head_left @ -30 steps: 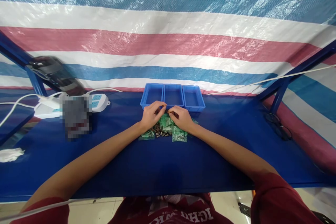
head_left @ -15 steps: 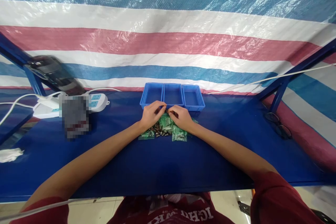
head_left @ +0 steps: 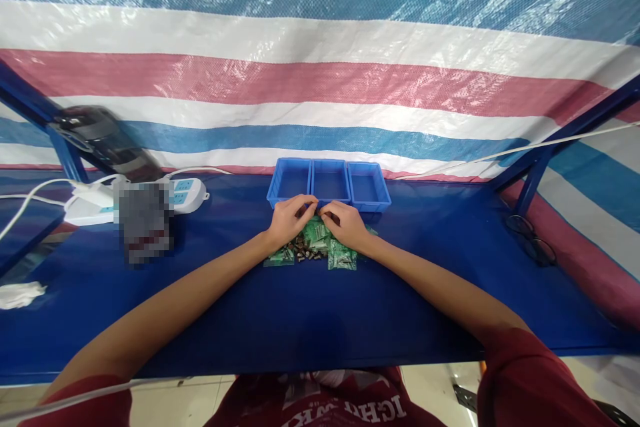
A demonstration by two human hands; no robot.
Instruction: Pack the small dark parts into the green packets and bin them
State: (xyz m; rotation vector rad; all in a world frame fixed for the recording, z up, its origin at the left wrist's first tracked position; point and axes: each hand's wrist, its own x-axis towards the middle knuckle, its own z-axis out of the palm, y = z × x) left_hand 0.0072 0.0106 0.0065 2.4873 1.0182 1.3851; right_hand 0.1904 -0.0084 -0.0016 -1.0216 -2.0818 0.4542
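Note:
My left hand (head_left: 293,219) and my right hand (head_left: 345,223) meet at the fingertips, just in front of the blue bins (head_left: 330,185). Both are closed in a pinch, and whatever sits between the fingers is too small to make out. Below them lies a pile of small green-tinted plastic packets (head_left: 343,257) with metal pieces showing inside. Loose brown and silver metal pieces (head_left: 309,253), like short screws, are scattered between the packets. The hands cover part of the pile.
A white power strip (head_left: 187,195) with cables and a blurred dark object (head_left: 145,220) are on the blue table (head_left: 310,320) at left. Behind them leans a dark bottle (head_left: 110,143). White tissue (head_left: 21,295) lies far left, eyeglasses (head_left: 531,240) at right. Striped sheeting hangs behind.

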